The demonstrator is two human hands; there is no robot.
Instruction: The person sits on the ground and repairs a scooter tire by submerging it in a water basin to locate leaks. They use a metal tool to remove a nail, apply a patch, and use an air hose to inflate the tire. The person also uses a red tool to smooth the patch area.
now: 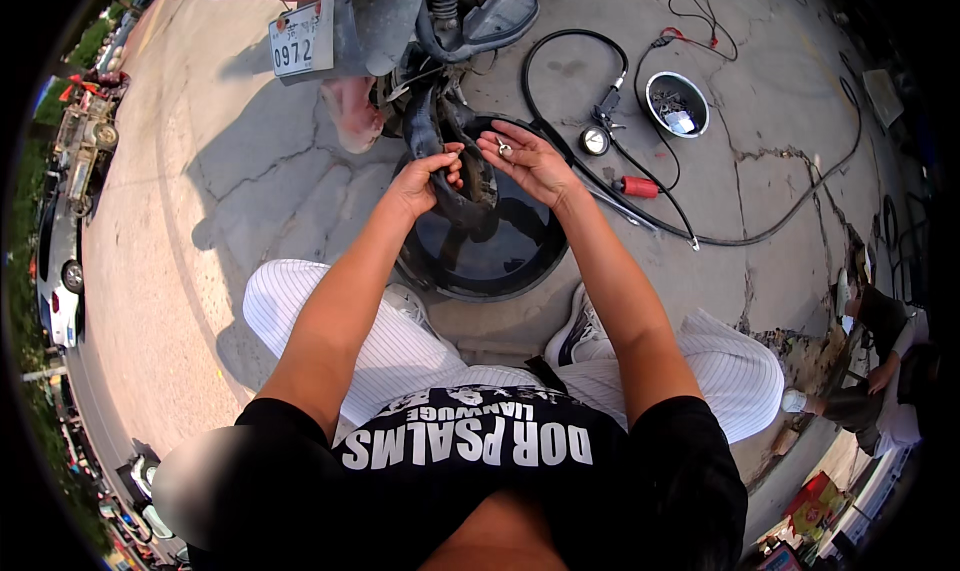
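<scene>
Hanging over black basin (478, 294): rubber tube (463, 210), left hand (428, 181) curled around its edge. Right hand (537, 165) just beside, palm up, fingers loosely extended, small metal part (504, 149) on them.

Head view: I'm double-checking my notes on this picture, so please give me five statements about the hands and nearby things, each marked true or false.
1. The left hand grips a black rubber tube. True.

2. The right hand is clenched in a fist. False: it is open, palm up, with a small metal piece on it.

3. The round gauge lies inside the metal bowl. False: it lies on the ground, to the bowl's left.

4. A red cylinder lies to the right of the black basin. True.

5. The person's T-shirt is white. False: it is black with pale lettering.
</scene>
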